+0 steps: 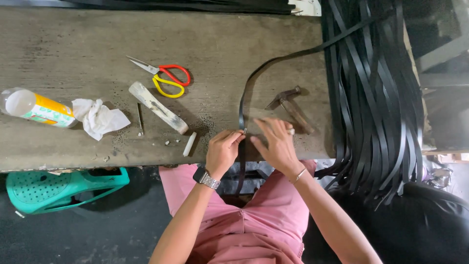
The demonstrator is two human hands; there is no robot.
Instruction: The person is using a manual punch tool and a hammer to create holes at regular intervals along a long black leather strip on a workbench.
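black strap (243, 105) | long, thin, glossy | curves across workbench, end hangs over near edge | pinched between both hands' fingers

scissors (163, 76) left of hammer (291, 108), strap (249, 88) between, on bench (73, 49)

Soft, even daylight falls on the bench (146, 39), brightest across its grey top and dimmer toward the floor below, which sinks into near black. Shadows are short and faint: a thin one under the scissors (166, 78), another beside the hammer (290, 107). The straps (376, 98) carry pale streaks of glare. Focus is fairly sharp mid-frame; the bench edge bows slightly from wide-lens distortion
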